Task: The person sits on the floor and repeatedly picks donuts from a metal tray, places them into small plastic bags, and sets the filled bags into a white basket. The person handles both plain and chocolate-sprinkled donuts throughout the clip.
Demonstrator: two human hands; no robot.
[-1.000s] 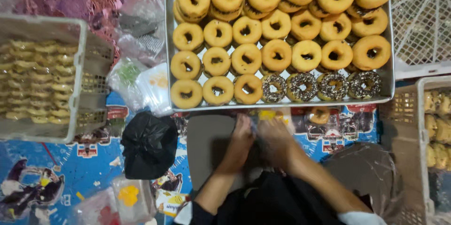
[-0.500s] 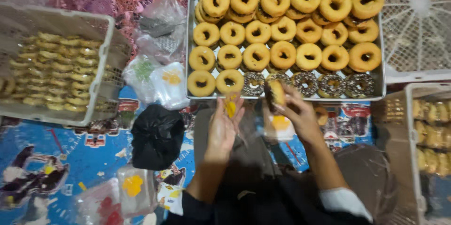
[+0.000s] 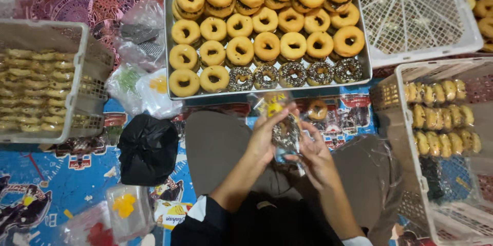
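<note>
My left hand (image 3: 264, 135) and my right hand (image 3: 314, 154) together hold a clear plastic bag (image 3: 285, 132) with a sprinkle-covered doughnut inside, just below the metal tray (image 3: 168, 45). The tray carries many glazed ring doughnuts (image 3: 267, 17), with a front row of dark sprinkled doughnuts (image 3: 294, 74). One wrapped doughnut (image 3: 317, 109) lies on the patterned mat beside my hands.
A white basket (image 3: 82, 79) of packed pastries stands at the left, another basket (image 3: 398, 123) of wrapped pastries at the right, and a white cooling rack (image 3: 416, 15) at the top right. A black plastic bag (image 3: 148, 148) and clear bags (image 3: 138, 79) lie on the mat.
One sprinkled doughnut has left the tray's front row and is now in the bag. My hands, apart half a second ago, have come together around it.
</note>
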